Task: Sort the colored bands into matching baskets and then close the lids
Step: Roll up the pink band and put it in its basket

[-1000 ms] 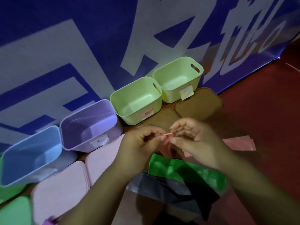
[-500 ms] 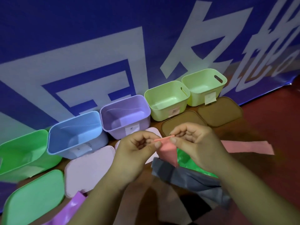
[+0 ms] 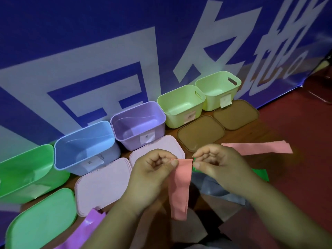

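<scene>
A pink band hangs down between my hands. My left hand pinches its top left corner and my right hand pinches its top right corner. A second pink band lies flat beyond my right hand. A green band and a grey band lie partly hidden under my right forearm. A purple band lies at the bottom left. Open baskets stand in a row at the back: green, blue, purple and two pale green ones.
Lids lie in front of the baskets: a green lid, two pink lids and two brown lids. A blue and white banner hangs behind the row. The surface to the right is dark red.
The pink band has been pulled open and now hangs longer and flatter between my hands. The camera view has shifted, bringing the green basket and purple band further into sight.
</scene>
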`<state>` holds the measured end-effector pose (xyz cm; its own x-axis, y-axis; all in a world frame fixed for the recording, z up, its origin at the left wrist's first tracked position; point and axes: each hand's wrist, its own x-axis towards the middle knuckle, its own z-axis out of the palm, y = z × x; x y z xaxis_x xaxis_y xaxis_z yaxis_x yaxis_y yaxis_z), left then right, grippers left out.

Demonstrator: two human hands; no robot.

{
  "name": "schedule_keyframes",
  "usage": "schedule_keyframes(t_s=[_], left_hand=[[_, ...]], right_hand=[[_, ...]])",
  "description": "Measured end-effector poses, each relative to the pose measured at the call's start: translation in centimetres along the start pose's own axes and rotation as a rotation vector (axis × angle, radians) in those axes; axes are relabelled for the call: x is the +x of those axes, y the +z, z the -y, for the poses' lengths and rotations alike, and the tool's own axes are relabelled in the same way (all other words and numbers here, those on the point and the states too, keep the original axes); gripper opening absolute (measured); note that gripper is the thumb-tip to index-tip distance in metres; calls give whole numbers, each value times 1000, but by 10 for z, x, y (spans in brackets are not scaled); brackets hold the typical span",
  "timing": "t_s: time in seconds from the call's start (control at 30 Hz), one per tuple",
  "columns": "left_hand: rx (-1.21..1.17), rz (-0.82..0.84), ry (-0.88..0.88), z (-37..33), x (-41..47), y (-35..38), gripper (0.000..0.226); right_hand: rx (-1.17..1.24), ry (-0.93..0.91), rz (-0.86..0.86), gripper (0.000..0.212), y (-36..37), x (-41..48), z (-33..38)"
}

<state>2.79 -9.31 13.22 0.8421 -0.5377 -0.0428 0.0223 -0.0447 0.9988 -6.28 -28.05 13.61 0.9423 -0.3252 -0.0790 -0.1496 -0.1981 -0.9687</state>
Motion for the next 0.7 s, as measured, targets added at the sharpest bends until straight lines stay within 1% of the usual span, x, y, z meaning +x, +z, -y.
schedule_keyframes(t_s=[0.07,0.17,0.3,0.4,0.47,0.57,0.7], left_hand=[[20,-55,-20,4,7,10,12],[39,-147,-78,12,21,31,10],[50,-247,-137,24,39,65,16],[69,-303,-206,34,51,89,16],[67,-323,-231,37,58,103,14],[57,-361,-258,42,69,120,13],[66,-402,-297,46,85,129,14]], right_hand=[[-69,16,40,22,-19,15,-17],[-192,42,98,19,-53,42,-49],[-333,98,215,18,-103,80,-94],[-505,115,274,16,-137,107,-128],[-564,133,289,15,-155,122,-150],[-718,126,333,21,-175,146,-184],[-884,114,422,30,-180,171,-212]])
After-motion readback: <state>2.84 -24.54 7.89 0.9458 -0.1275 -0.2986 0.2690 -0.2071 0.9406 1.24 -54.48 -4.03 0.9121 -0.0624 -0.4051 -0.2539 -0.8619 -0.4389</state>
